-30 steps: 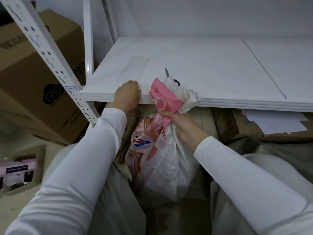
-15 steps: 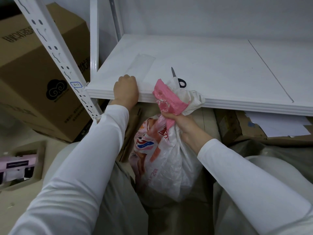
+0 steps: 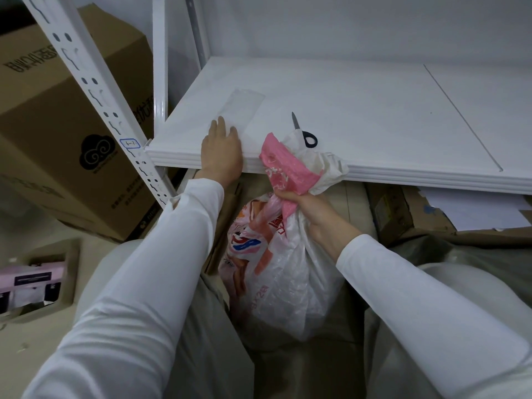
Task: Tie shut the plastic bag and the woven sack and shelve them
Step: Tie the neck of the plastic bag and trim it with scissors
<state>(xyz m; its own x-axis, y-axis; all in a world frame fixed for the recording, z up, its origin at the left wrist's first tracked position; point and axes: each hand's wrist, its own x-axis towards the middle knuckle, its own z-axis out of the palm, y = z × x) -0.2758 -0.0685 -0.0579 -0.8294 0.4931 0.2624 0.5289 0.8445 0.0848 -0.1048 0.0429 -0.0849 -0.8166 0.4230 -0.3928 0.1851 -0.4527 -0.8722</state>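
A full white plastic bag [image 3: 288, 277] with pink and red print hangs between my knees, below the white shelf [image 3: 359, 119]. My right hand [image 3: 299, 201] grips its gathered neck, and the pink and white top [image 3: 290, 165] flares above my fist against the shelf's front edge. My left hand [image 3: 221, 151] lies on the shelf's front edge with fingers stretched forward, fingertips touching a clear flat plastic sleeve [image 3: 239, 110]. No woven sack is plainly in view.
Black-handled scissors [image 3: 303, 131] lie on the shelf just behind the bag's top. A large cardboard box [image 3: 57, 133] stands left of the perforated white upright [image 3: 95, 90]. Flattened cardboard and white paper [image 3: 466, 211] sit under the shelf at right. A pink box [image 3: 28, 283] lies on the floor left.
My left hand has uncurled from the shelf edge and reached forward onto the shelf surface. The bag and my right hand have stayed almost where they were.
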